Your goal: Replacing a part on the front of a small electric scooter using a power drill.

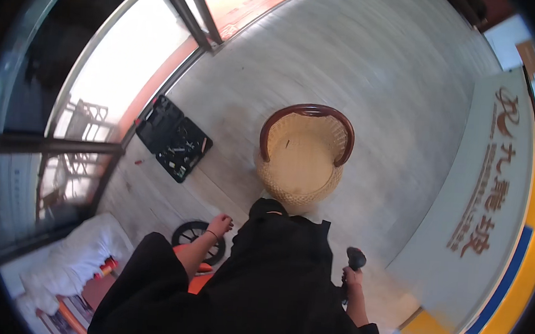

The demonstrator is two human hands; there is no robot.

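Note:
My right hand (351, 277) is wrapped round the grip of what looks like a black power drill (355, 258), held low at my right side. Over the floor to my left, my left hand (222, 224) has its fingers curled in; what they hold, if anything, is too small to make out. A dark band circles that wrist. Ahead of me stands a round woven wicker chair (300, 191) with a curved brown wooden top rail. One small dark, thin piece (288, 143) lies on its seat.
Left of the chair, an open black tool case (176, 137) lies on the floor with several tools inside. A black spoked wheel (182, 232) with orange parts sits beneath my left forearm. Glass doors line the left; a long white counter (444, 210) stands right.

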